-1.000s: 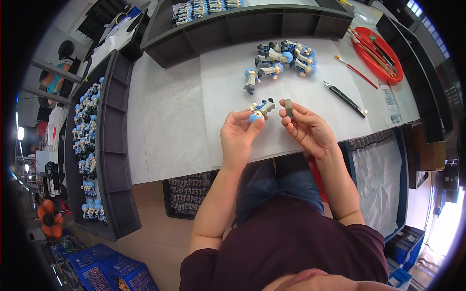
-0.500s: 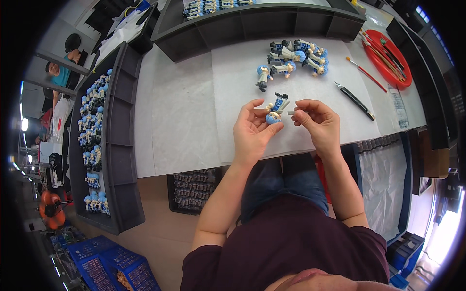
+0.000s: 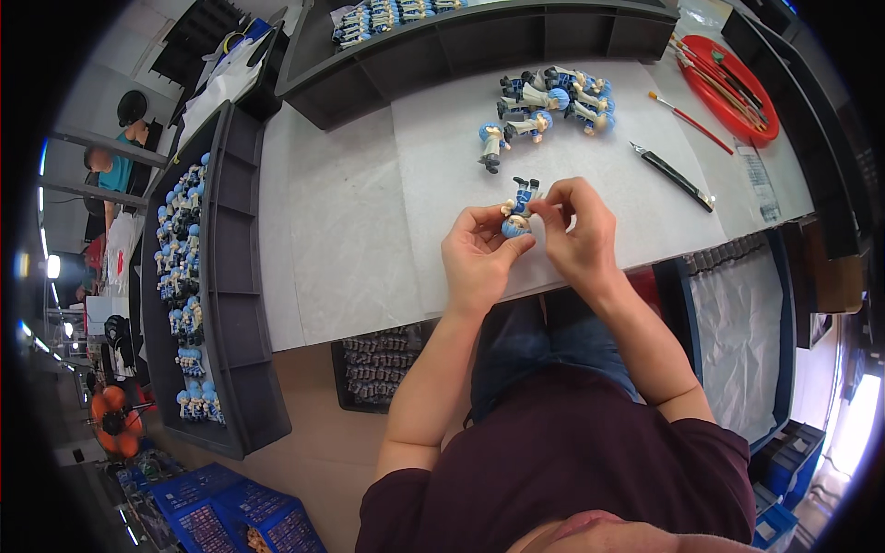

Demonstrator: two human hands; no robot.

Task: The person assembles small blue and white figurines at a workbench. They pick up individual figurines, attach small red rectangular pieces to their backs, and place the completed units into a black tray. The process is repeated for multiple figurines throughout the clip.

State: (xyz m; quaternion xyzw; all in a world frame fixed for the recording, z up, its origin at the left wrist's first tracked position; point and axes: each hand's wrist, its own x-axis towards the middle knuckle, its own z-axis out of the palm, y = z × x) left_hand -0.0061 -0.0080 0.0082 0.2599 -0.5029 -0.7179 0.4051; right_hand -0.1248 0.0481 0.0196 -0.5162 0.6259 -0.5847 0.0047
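My left hand (image 3: 477, 263) pinches a small blue-haired figurine (image 3: 522, 200) by its head, between thumb and fingers, over the white sheet (image 3: 442, 198). The figurine's dark boots point away from me. Up against the figurine's right side is my right hand (image 3: 583, 244), its thumb and forefinger pressed together; whatever sits between those fingertips is too small and covered to make out. Just beyond lies a loose figurine (image 3: 492, 147), beside a cluster of similar figurines (image 3: 558, 97).
A craft knife (image 3: 673, 175) and a red-handled paintbrush (image 3: 691, 123) lie to the right. Behind them is a red tray (image 3: 770, 129) of brushes. Dark crates of figurines stand at the left (image 3: 244, 369) and far side (image 3: 479, 41). In the left background sits another person (image 3: 115, 170).
My right hand has come leftward from a gap to touch the figurine; the small flat greyish piece seen in its fingers is now hidden. My left hand keeps its hold. The whole view has shifted slightly.
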